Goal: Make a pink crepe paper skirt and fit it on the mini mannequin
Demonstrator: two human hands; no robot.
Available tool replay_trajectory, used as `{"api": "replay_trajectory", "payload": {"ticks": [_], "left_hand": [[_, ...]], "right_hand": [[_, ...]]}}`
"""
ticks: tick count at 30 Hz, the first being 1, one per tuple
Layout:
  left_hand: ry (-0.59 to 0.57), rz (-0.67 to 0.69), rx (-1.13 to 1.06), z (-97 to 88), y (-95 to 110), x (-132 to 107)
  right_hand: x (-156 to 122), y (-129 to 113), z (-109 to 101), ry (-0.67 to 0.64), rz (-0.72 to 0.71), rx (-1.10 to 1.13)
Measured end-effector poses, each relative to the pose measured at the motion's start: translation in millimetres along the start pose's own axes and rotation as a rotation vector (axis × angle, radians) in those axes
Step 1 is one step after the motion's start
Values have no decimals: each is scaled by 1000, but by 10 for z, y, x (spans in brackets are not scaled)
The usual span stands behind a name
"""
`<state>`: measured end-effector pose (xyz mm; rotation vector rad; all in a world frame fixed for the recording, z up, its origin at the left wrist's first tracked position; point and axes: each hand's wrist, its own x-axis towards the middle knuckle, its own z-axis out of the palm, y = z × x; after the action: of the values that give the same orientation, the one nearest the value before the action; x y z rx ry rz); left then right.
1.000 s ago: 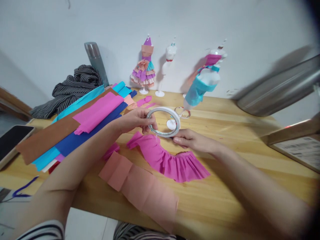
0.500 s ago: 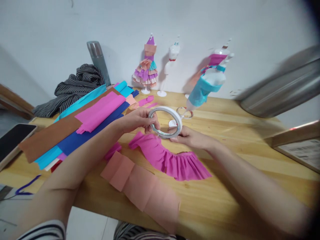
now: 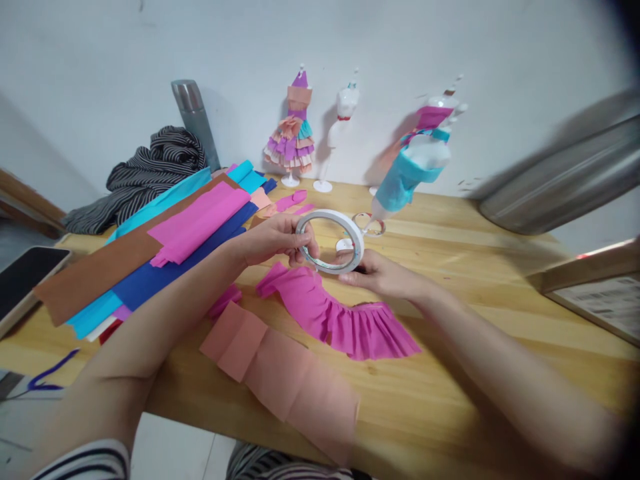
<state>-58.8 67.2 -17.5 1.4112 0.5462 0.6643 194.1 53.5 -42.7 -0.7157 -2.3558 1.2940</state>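
Note:
A white roll of tape [image 3: 357, 235] is held tilted above the table, its ring facing me. My left hand [image 3: 295, 239] grips the ring's left side, closed with the thumb in front and fingers through the hole. My right hand [image 3: 373, 272] is closed at the ring's lower right edge; its fingertips are partly hidden behind the tape. Below both hands lies a gathered pink crepe paper ruffle [image 3: 350, 327]. Nearer to me is a creased salmon paper strip [image 3: 280, 367]. Just behind the tape leans a small dress form [image 3: 407, 173] wrapped in turquoise paper.
Coloured crepe paper sheets [image 3: 100, 270] are piled at the left, by a striped cloth [image 3: 155, 160] and a flask [image 3: 195, 120]. A doll-size ruffled dress [image 3: 295, 133] and a bare white form [image 3: 347, 103] stand at the wall. A large metal cylinder [image 3: 565, 180] and a box [image 3: 595, 293] are at right.
The tape roll has turned slightly between my hands. Both hands keep nearly the same place, and the things on the table lie as before.

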Motion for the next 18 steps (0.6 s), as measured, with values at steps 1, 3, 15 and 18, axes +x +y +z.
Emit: {"api": "replay_trajectory", "payload": {"ticks": [1, 3, 15, 18], "left_hand": [[-3, 6, 0, 0, 3, -2], [-6, 11, 3, -2, 14, -6], [4, 6, -6, -3, 37, -13], [-2, 9, -8, -7, 39, -17]], "right_hand": [[12, -6, -3, 5, -18, -34], [27, -7, -17, 7, -48, -93], [70, 32, -78, -62, -55, -73], [71, 54, -109, -80, -46, -39]]}}
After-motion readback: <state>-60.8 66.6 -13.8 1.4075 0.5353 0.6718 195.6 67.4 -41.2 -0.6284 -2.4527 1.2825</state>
